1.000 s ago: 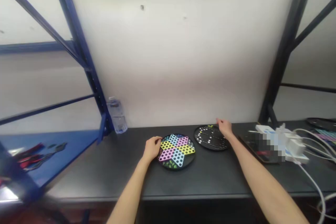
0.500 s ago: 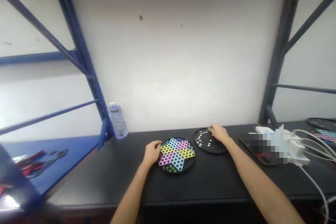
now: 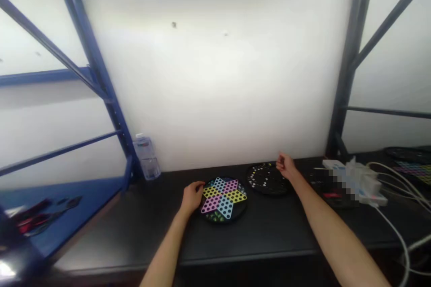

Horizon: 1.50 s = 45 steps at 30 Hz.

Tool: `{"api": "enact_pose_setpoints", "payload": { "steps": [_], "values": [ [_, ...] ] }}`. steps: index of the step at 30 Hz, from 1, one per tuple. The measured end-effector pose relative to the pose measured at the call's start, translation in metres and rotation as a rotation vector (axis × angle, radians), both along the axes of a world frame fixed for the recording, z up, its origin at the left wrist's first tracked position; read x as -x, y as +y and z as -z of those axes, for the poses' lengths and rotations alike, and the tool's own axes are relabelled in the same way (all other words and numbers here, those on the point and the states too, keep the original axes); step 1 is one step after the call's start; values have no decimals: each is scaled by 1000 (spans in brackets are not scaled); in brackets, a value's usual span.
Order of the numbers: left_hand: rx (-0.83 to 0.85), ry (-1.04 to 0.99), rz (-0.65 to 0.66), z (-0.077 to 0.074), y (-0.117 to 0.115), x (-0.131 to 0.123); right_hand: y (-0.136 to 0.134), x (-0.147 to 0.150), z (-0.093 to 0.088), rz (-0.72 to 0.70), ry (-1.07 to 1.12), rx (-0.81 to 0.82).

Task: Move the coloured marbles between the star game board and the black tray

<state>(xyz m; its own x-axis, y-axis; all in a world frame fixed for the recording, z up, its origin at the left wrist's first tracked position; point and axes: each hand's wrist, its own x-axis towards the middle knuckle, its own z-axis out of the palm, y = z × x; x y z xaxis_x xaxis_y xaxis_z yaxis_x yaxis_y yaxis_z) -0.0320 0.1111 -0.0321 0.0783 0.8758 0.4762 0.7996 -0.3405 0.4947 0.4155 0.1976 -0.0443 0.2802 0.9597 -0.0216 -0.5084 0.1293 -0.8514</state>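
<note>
A round black board with a coloured star of yellow, pink and blue holed panels (image 3: 222, 197) lies on the dark tabletop (image 3: 262, 228). My left hand (image 3: 191, 196) grips its left rim with curled fingers. A second round black tray (image 3: 266, 178) with small coloured and white pieces lies just behind and to the right. My right hand (image 3: 286, 165) hovers over that tray's right edge, fingers pinched together; anything between them is too small to make out.
A clear water bottle (image 3: 145, 156) stands by the blue rack post (image 3: 111, 112). A tablet (image 3: 328, 184), white power strip (image 3: 353, 179) and white cables (image 3: 400, 233) crowd the right. Another star board (image 3: 412, 168) lies far right. Red tools rest on the blue shelf (image 3: 77, 197).
My right hand dipped onto the black tray, then lifted back to its right edge with fingers pinched. My left hand stayed on the star board's rim. The camera shifted slightly.
</note>
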Motion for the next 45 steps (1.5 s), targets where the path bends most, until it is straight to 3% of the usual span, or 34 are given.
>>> {"api": "enact_pose_setpoints", "payload": {
  "steps": [2, 5, 7, 9, 13, 21, 32, 36, 38, 41, 45],
  "values": [
    [6, -1, 0, 0, 0, 0, 1, 4, 4, 126, -232, 23],
    [4, -6, -1, 0, -1, -1, 3, 8, 11, 286, -827, 50],
    [6, -7, 5, -1, -1, -1, 6, 9, 17, 323, -1209, 74],
    [12, -6, 6, -1, -2, -1, 9, 12, 23, 292, -1453, 80],
    [13, -6, -4, -2, -2, -2, 12, 17, 29, 176, -1655, 47],
    [13, -10, 3, -1, -2, -1, 6, 17, 28, 142, -1711, -6],
    [-12, 1, 10, 2, -1, 0, 13, 14, 33, 145, -1581, -139],
    [-10, 6, 1, 3, 0, 1, 13, 12, 32, 136, -1477, -86],
    [-5, 4, 1, 3, 1, 1, 12, 11, 28, 171, -1307, -52],
    [-11, 7, 7, 3, 1, 1, 8, 10, 19, 149, -871, -47],
    [-8, 14, 7, 3, 2, 2, 0, 6, 3, -123, -213, -110]
  ]
}}
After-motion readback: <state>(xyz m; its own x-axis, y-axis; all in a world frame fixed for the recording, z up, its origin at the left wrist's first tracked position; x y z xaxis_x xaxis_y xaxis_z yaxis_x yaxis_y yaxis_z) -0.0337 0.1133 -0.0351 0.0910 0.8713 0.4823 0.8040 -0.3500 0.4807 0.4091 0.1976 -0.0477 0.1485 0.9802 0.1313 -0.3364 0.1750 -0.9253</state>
